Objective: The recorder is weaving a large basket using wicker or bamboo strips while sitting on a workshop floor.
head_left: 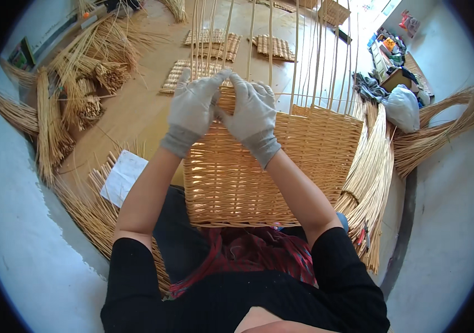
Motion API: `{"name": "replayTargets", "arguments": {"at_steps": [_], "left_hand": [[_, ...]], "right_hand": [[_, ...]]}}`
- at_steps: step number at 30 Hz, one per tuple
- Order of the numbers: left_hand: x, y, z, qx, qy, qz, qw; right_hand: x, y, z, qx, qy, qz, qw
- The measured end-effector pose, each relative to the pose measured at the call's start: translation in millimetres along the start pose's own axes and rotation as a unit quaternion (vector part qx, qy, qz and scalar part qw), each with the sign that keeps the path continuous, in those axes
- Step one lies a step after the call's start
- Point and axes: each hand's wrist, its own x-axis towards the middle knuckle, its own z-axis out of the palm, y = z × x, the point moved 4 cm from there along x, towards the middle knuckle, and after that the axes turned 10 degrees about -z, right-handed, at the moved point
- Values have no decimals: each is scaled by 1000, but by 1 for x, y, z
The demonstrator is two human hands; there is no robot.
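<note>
**Woven panel's upper left edge covered by both gloved hands**

The woven panel (270,177) is set in front of the body, its lower edge above the lap, most of its face lying below and to the right of the hands. Its upper left part is covered by the left hand (195,108) and the right hand (251,111), both clad in pale gloves. The fingers of each are bent and partly closed, the two hands almost meeting at the fingertips; whether a strand is gripped cannot be told, since the fingertips are hidden. The panel's face is crossed by the right forearm (303,191). Beyond the hands, upright stakes (271,55) are seen rising from the top edge, unwoven. Flat woven pieces (276,48) are spread on the floor beyond, and the panel is flanked by bundles of rods (373,172).
</note>
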Motion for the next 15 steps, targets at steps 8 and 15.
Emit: {"name": "replayTargets", "arguments": {"at_steps": [8,15], "left_hand": [[-2,-15,19,12,93,22,995],[3,-14,15,0,71,40,997]], "right_hand": [[2,7,7,-2,7,-50,999],[-4,5,4,17,-10,-28,999]]}}
